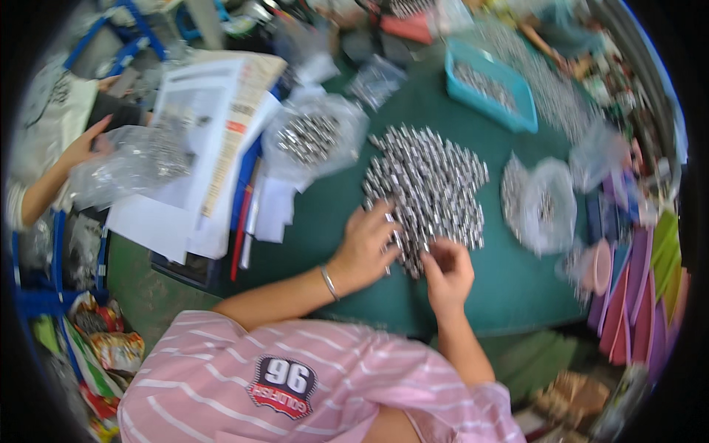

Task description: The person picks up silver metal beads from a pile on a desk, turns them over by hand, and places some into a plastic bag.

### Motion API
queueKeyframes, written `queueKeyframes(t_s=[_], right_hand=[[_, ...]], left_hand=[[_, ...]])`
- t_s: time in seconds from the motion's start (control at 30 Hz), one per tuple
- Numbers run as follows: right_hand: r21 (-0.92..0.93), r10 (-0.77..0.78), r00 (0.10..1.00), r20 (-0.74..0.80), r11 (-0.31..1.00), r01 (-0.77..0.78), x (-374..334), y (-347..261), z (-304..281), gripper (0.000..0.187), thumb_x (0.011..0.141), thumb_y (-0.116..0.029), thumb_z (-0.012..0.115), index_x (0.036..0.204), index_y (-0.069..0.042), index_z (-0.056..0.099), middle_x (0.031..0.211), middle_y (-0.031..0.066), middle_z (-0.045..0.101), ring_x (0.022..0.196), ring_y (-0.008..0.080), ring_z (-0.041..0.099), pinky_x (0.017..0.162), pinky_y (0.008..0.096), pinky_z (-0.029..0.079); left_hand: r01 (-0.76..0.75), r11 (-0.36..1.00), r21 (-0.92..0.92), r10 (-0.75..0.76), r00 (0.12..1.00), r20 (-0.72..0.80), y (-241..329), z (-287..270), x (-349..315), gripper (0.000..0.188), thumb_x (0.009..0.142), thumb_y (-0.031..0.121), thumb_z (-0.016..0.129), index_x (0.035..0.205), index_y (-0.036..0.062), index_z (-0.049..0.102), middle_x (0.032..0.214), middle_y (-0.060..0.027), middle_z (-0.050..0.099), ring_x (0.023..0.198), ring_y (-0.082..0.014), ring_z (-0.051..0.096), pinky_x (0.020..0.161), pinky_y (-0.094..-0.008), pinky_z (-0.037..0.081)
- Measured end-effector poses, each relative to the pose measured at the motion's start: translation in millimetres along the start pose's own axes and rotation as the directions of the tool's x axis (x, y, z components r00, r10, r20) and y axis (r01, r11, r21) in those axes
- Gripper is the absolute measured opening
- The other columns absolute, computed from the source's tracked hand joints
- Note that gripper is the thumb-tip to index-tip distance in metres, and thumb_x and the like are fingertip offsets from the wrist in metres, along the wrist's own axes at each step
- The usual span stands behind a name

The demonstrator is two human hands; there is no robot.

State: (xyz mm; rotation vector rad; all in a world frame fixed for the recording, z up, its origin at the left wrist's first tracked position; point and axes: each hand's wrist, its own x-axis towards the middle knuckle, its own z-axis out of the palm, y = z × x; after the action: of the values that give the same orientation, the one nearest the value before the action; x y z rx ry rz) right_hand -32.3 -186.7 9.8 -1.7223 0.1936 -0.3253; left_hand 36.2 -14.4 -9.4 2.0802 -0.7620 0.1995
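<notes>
A broad pile of small shiny metal cylindrical pieces (432,181) lies on the green table. Against its lower left edge rests my left hand (365,247), its fingers bent but apart, the tips touching the pieces. My right hand (449,275) is at the pile's near edge, thumb and forefinger drawn together in a pinch. What sits between those fingertips is too small and blurred to make out. Beyond my left hand, a clear plastic bag (325,164) lies spread open with more of the metal pieces (306,138) on it.
Papers (210,148) and a red pen (240,232) lie left. There, another person's hand (87,144) is at a clear bag (129,166) of small parts. A turquoise tray (487,111) stands far right, a white bag-lined container (548,221) nearer, a pink cup (597,267) by the edge.
</notes>
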Motion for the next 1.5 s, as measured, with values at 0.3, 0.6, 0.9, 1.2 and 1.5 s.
queueKeyframes(t_s=[0.3, 0.6, 0.9, 1.2, 1.5], right_hand=[[0.303, -0.088, 0.996, 0.029, 0.950, 0.075, -13, 1, 4, 0.043, 0.078, 0.016, 0.063, 0.115, 0.001, 0.047, 0.107, 0.0118, 0.059, 0.095, 0.0162, 0.060, 0.086, 0.0285, 0.050], [0.354, -0.117, 0.990, 0.073, 0.931, 0.084, -16, -5, 7, 0.045, 0.078, 0.016, 0.063, 0.117, 0.001, 0.046, 0.106, 0.0127, 0.059, 0.096, 0.0180, 0.061, 0.087, 0.0302, 0.051], [0.382, -0.136, 0.989, 0.064, 0.919, 0.102, -19, -4, 5, 0.045, 0.078, 0.015, 0.065, 0.116, 0.001, 0.046, 0.105, 0.0135, 0.060, 0.094, 0.0180, 0.062, 0.085, 0.0302, 0.052], [0.343, -0.166, 0.983, 0.072, 0.930, 0.132, -16, -11, 3, 0.037, 0.077, 0.012, 0.068, 0.108, 0.000, 0.052, 0.103, 0.0125, 0.062, 0.088, 0.0168, 0.062, 0.079, 0.0275, 0.050], [0.028, -0.268, 0.961, -0.067, 0.962, 0.271, 4, -17, -14, 0.020, 0.072, 0.012, 0.067, 0.084, -0.002, 0.059, 0.092, 0.0131, 0.062, 0.081, 0.0194, 0.061, 0.072, 0.0263, 0.049]], left_hand=[[0.031, 0.999, -0.032, -0.030, 0.999, 0.014, 15, -10, -4, 0.027, 0.075, 0.005, 0.071, 0.101, 0.0043, 0.065, 0.129, -0.0158, 0.054, 0.124, -0.0340, 0.048, 0.104, -0.0439, 0.034], [0.211, 0.827, -0.521, -0.167, 0.977, 0.132, 37, -14, -5, 0.016, 0.084, 0.002, 0.066, 0.100, -0.0013, 0.066, 0.096, -0.0109, 0.064, 0.073, -0.0142, 0.062, 0.063, -0.0238, 0.051], [0.142, 0.853, -0.502, -0.100, 0.989, 0.109, 37, -17, -4, 0.014, 0.080, -0.002, 0.069, 0.093, -0.0006, 0.067, 0.092, -0.0101, 0.066, 0.078, -0.0155, 0.063, 0.066, -0.0248, 0.050], [0.056, 0.893, -0.446, -0.032, 0.998, 0.060, 35, -17, -1, 0.016, 0.075, -0.005, 0.071, 0.089, 0.0017, 0.067, 0.091, -0.0102, 0.067, 0.079, -0.0188, 0.065, 0.067, -0.0269, 0.051], [0.088, 0.905, -0.417, -0.055, 0.994, 0.091, 31, -19, -4, 0.017, 0.074, -0.011, 0.066, 0.087, 0.0012, 0.066, 0.090, -0.0095, 0.065, 0.078, -0.0178, 0.064, 0.066, -0.0261, 0.052]])
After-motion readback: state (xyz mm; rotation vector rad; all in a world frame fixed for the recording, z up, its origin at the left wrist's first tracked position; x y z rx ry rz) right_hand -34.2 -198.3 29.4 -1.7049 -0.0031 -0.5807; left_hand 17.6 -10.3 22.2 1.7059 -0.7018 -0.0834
